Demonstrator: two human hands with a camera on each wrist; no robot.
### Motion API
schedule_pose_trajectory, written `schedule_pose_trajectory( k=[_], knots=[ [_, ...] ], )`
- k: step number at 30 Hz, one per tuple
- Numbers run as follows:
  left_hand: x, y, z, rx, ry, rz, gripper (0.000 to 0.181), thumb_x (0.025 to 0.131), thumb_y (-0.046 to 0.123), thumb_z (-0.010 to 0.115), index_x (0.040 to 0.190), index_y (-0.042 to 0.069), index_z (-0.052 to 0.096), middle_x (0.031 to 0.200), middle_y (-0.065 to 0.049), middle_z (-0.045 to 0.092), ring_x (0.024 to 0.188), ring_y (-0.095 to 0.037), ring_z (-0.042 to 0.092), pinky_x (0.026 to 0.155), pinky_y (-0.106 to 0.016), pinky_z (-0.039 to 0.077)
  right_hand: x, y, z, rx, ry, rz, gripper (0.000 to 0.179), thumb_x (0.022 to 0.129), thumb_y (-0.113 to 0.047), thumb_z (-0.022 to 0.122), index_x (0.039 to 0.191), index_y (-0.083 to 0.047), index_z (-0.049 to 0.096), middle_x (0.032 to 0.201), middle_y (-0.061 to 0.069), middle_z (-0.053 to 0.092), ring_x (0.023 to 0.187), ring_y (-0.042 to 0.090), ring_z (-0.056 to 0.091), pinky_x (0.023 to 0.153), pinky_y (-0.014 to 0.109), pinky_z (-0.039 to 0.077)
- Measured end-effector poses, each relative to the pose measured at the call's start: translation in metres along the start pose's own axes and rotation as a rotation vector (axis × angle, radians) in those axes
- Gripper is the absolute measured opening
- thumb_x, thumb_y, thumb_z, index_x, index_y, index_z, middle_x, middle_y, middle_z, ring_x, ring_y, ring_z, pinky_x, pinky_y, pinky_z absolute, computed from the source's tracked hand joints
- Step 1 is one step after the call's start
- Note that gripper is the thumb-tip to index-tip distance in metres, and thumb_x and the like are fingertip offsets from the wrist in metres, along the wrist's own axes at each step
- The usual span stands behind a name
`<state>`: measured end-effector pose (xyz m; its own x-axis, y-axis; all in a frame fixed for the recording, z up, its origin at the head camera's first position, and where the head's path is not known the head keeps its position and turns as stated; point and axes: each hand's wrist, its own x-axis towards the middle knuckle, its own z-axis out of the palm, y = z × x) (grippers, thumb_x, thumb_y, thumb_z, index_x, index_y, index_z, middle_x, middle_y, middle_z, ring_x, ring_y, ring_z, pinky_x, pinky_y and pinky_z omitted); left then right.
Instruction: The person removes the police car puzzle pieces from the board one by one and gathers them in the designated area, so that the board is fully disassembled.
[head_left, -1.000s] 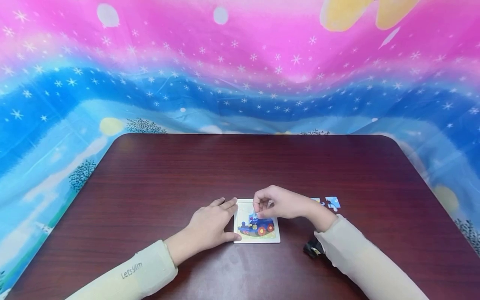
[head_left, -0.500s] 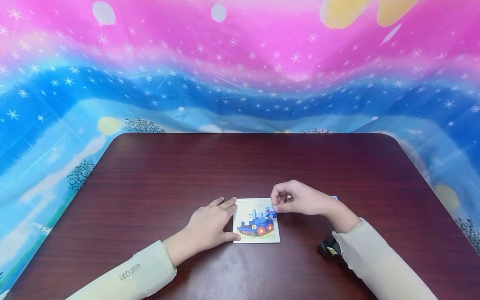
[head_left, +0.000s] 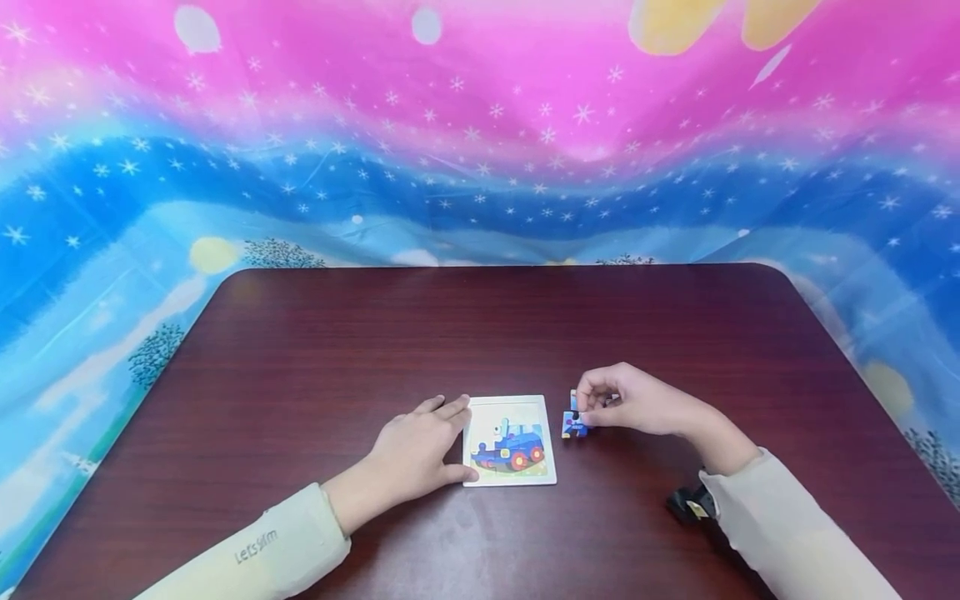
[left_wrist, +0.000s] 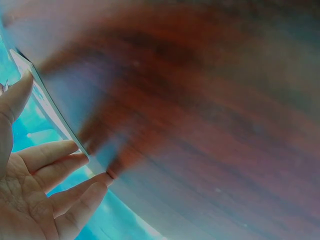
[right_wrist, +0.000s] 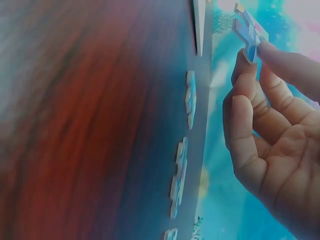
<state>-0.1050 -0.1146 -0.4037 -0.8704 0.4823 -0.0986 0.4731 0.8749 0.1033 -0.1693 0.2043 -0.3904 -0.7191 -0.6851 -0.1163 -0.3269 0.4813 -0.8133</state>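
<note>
My right hand (head_left: 637,404) pinches a blue jigsaw piece (right_wrist: 250,35) between thumb and forefinger, just right of the puzzle tray. In the right wrist view this piece is held up above the table with its edge tilted. The square, white-rimmed puzzle tray (head_left: 551,442) lies flat and shows part of a blue train picture (head_left: 510,450) with red wheels; its upper part is pale. Along the tray's left rim rests my left hand (head_left: 416,450), its fingers spread and straight. The left wrist view has the thumb and fingertips right at the tray's edge (left_wrist: 52,105).
Loose jigsaw pieces (right_wrist: 179,177) lie on the dark wooden table (head_left: 300,358), mostly hidden behind my right hand in the head view. A black object (head_left: 686,505) shows at the right wrist's cuff. A colourful patterned cloth (head_left: 480,125) hangs behind the table.
My right hand has moved right, from over the tray to beside it, with the blue jigsaw piece between its fingers. The left hand stays on the tray's left rim.
</note>
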Motion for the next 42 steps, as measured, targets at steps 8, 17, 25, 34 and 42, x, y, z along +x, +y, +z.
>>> schedule_pose_trajectory(
  k=[8, 17, 25, 34, 42],
  knots=[
    [-0.001, 0.0, 0.0, 0.009, -0.004, -0.004, 0.08, 0.077, 0.062, 0.075, 0.137, 0.011, 0.06, 0.151, -0.001, 0.052, 0.134, -0.031, 0.054, 0.086, -0.05, 0.058, -0.011, 0.007, -0.003, -0.027, -0.013, 0.048, 0.007, 0.088, -0.007, 0.072, 0.087, -0.007, 0.065, 0.075, -0.002, 0.061, 0.068, 0.008, 0.054, 0.063, 0.024, 0.05],
    [-0.001, 0.001, 0.0, 0.005, -0.007, -0.004, 0.08, 0.077, 0.063, 0.074, 0.138, 0.012, 0.06, 0.151, -0.001, 0.051, 0.135, -0.031, 0.053, 0.088, -0.051, 0.058, -0.012, 0.009, 0.0, -0.081, -0.055, 0.059, 0.008, 0.088, -0.003, 0.071, 0.086, -0.007, 0.064, 0.074, -0.003, 0.06, 0.067, 0.006, 0.052, 0.059, 0.022, 0.047],
    [0.0, 0.0, 0.001, 0.006, -0.005, -0.002, 0.081, 0.077, 0.063, 0.074, 0.137, 0.011, 0.06, 0.151, -0.001, 0.051, 0.135, -0.031, 0.053, 0.089, -0.051, 0.057, -0.014, 0.008, -0.002, -0.161, -0.027, 0.087, 0.009, 0.088, 0.001, 0.067, 0.091, -0.007, 0.065, 0.077, -0.003, 0.06, 0.07, 0.007, 0.053, 0.065, 0.023, 0.049],
    [0.0, -0.001, 0.001, 0.005, 0.003, 0.0, 0.08, 0.076, 0.062, 0.075, 0.136, 0.011, 0.061, 0.15, -0.002, 0.053, 0.134, -0.031, 0.054, 0.087, -0.051, 0.058, -0.005, -0.001, -0.001, -0.188, -0.005, 0.054, 0.008, 0.089, -0.004, 0.07, 0.096, -0.007, 0.067, 0.08, -0.004, 0.065, 0.072, 0.007, 0.056, 0.067, 0.023, 0.051],
    [-0.001, -0.001, 0.001, 0.0, 0.003, 0.005, 0.081, 0.077, 0.062, 0.074, 0.137, 0.011, 0.06, 0.15, -0.002, 0.052, 0.134, -0.032, 0.054, 0.087, -0.05, 0.058, 0.026, -0.018, 0.018, -0.2, -0.045, 0.011, 0.015, 0.089, -0.007, 0.071, 0.104, -0.006, 0.07, 0.08, -0.005, 0.063, 0.071, 0.006, 0.054, 0.066, 0.022, 0.05]
  ],
)
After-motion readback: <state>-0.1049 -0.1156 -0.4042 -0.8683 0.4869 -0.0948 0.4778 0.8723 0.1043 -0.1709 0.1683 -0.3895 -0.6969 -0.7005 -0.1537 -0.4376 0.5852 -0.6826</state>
